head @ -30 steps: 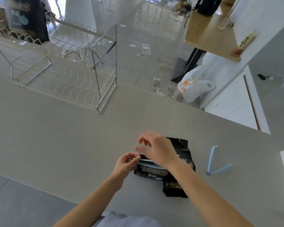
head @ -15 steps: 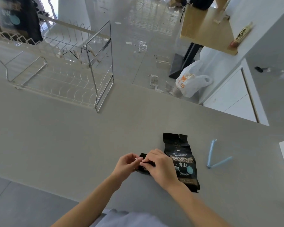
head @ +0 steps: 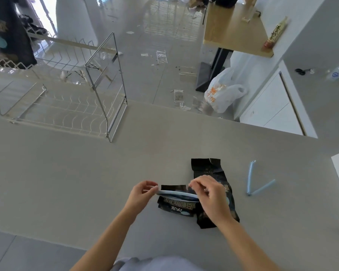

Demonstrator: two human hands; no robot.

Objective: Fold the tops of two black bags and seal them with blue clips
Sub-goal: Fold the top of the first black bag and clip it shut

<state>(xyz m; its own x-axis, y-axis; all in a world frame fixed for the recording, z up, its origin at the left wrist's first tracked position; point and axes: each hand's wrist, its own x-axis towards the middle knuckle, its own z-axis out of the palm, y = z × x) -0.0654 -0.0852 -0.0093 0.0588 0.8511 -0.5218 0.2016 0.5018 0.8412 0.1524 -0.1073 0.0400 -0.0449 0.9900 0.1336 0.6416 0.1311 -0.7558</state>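
Head view, the only one. Left hand [head: 143, 192] pinching the near end of a blue clip [head: 177, 194]; right hand [head: 209, 194] pinching its far end, fingers curled down over it. Clip stretched between the two sets of fingertips, lying across the folded top of the smaller black bag [head: 176, 204], a strip of black flap showing just beyond the clip. Cannot tell whether the clip has snapped shut or is only being pressed closed. Second black bag [head: 207, 169] flat on the counter [head: 86, 182], partly under the right hand and reaching away past the fingertips, top unfolded and bare. Second blue clip [head: 257, 183] lying open in a V, well to the right of the right hand, untouched.

By the look of it, about halfway: first bag folded and nearly sealed. Left to do: confirming that closure, then folding and clipping the other bag.
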